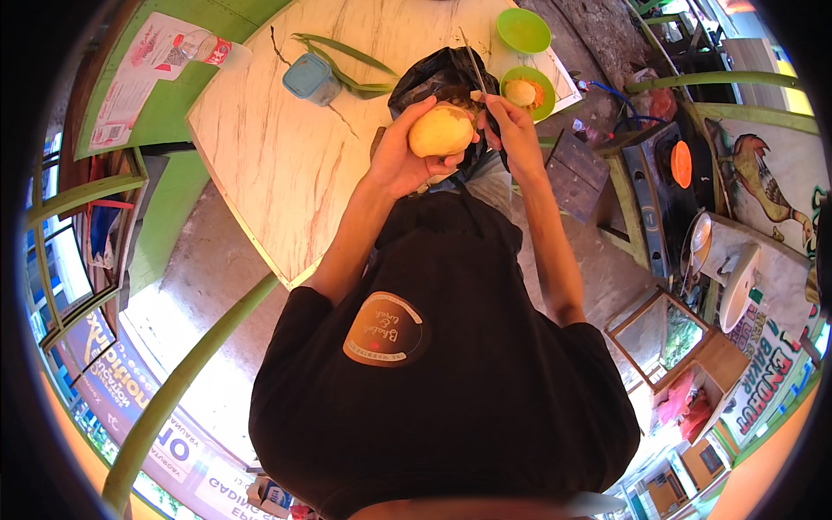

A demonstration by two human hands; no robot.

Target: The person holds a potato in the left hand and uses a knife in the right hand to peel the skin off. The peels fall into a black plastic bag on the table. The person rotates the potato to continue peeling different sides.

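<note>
My left hand (pixel 403 146) is closed around a yellow potato (pixel 441 132) with a brown patch near its upper end. In my right hand (pixel 513 130) is a knife (pixel 472 58), its thin blade pointing away from me. A small pale scrap (pixel 478 95) sits by the base of the blade. The fingers of my right hand are beside the potato's right end. Beneath both hands an opened black plastic bag (pixel 416 75) holds what look like peelings, partly hidden by the hands. Just right of the bag, a green bowl (pixel 551 104) contains a pale peeled potato (pixel 520 93) and orange shreds (pixel 538 97).
Another green bowl (pixel 524 30) stands farther back on the marble-patterned table (pixel 273 162). Left of the bag are a blue-lidded plastic container (pixel 308 77) and long green leaves (pixel 344 52). A plastic bottle (pixel 205 49) lies beyond the left edge. A stove (pixel 647 195) stands to the right.
</note>
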